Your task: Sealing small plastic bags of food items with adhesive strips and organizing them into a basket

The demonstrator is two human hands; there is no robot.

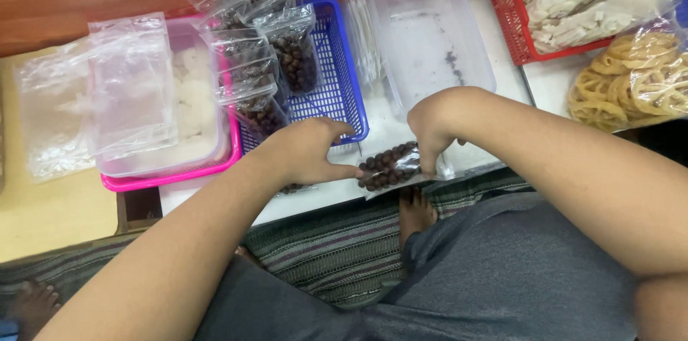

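Here, both my hands pinch one small clear bag of dark brown balls [388, 167], which lies on the white tabletop [502, 79] just in front of me, between the two hands. My left hand [309, 151] grips its left end, fingers closed on the plastic; my right hand [431, 126] nips the right end from above. The bag's long axis runs left to right, tilted slightly up toward the right. Just behind my left hand stands the blue basket [342, 90] of filled bags, with the clear empty tub [430, 40] behind my right.

the red basket [510, 8] and ring snack bag [631, 83] run off frame.
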